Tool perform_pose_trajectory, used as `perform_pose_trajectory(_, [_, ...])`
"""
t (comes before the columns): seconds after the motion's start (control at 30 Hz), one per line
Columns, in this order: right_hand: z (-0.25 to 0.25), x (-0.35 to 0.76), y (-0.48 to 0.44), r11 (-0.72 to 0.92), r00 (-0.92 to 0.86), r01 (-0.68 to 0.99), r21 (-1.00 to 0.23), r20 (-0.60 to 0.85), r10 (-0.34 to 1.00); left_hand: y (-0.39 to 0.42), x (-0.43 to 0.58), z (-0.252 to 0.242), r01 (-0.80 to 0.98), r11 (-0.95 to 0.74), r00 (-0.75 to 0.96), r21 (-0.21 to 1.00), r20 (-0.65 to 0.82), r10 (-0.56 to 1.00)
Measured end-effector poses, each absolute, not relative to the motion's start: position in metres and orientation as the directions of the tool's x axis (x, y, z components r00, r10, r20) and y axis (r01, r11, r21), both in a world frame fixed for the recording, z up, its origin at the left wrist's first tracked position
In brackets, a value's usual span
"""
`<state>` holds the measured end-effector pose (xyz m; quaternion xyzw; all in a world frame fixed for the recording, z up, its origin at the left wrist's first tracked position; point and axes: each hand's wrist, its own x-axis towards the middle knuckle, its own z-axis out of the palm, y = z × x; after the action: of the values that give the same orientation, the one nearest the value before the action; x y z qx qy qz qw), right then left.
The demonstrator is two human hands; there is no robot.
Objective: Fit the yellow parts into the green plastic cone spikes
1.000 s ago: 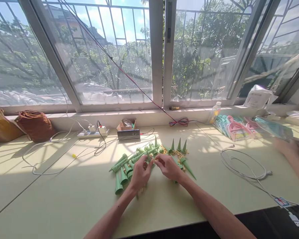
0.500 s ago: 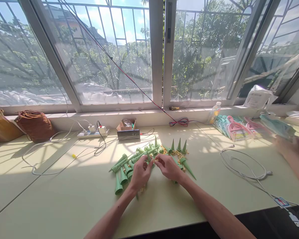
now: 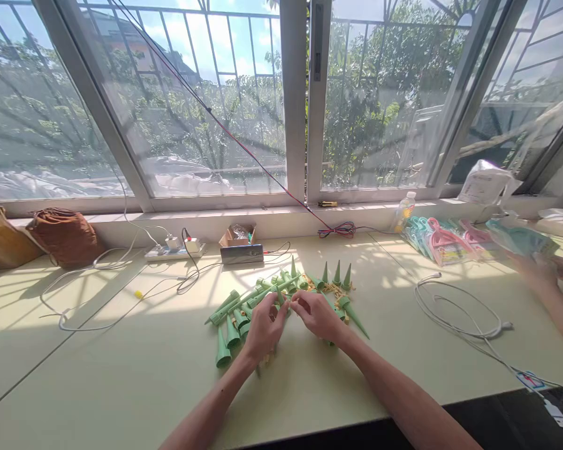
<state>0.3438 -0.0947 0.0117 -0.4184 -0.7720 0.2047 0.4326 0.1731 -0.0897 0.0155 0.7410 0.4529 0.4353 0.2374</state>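
Left hand [image 3: 265,326] fingers pinching green tapered plastic cone [image 3: 280,297], right hand [image 3: 318,314] just beside, can't tell its fingers' grip, loose cones [image 3: 223,354], small yellow pieces [image 3: 334,288] around, pale-yellow counter [image 3: 136,381]

Daylight floods through the windows [image 3: 216,119] from twelve o'clock, bleaching patches of the bench [image 3: 136,375]; softer shade covers its six-o'clock side and the left hand [image 3: 263,326]. A teal packet [image 3: 520,239] blurs at three o'clock.

On the table [image 3: 145,387], cones [image 3: 223,356] and small pieces [image 3: 336,290] lie around the hands [image 3: 264,325]; behind them sits a box [image 3: 227,237]; left of it a power strip [image 3: 154,253], then a bundle [image 3: 65,237]; right of the cones lies a cable [image 3: 507,325], with packets [image 3: 451,248] and a bottle [image 3: 405,212] beyond
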Motion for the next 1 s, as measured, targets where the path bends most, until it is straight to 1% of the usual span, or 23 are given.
perform_pose_trajectory(0.13, [0.0123, 0.3439, -0.0954, 0.576, -0.280, 0.455, -0.679, 0.505, 0.817, -0.0895, 0.1735, 0.0157, 0.473, -0.474, 0.214, 0.743, 0.425, 0.880])
perform_pose_trajectory(0.4, [0.0102, 0.3447, -0.0937, 0.578, -0.291, 0.486, -0.655, 0.503, 0.814, -0.0906, 0.1735, 0.0169, 0.490, -0.485, 0.225, 0.724, 0.433, 0.873])
perform_pose_trajectory(0.63, [0.0104, 0.3443, -0.0949, 0.564, -0.292, 0.476, -0.675, 0.484, 0.825, -0.0907, 0.1732, 0.0164, 0.490, -0.493, 0.234, 0.719, 0.437, 0.869])
perform_pose_trajectory(1.0, [0.0090, 0.3444, -0.0926, 0.590, -0.298, 0.474, -0.654, 0.511, 0.806, -0.0914, 0.1732, 0.0175, 0.485, -0.491, 0.246, 0.724, 0.426, 0.871])
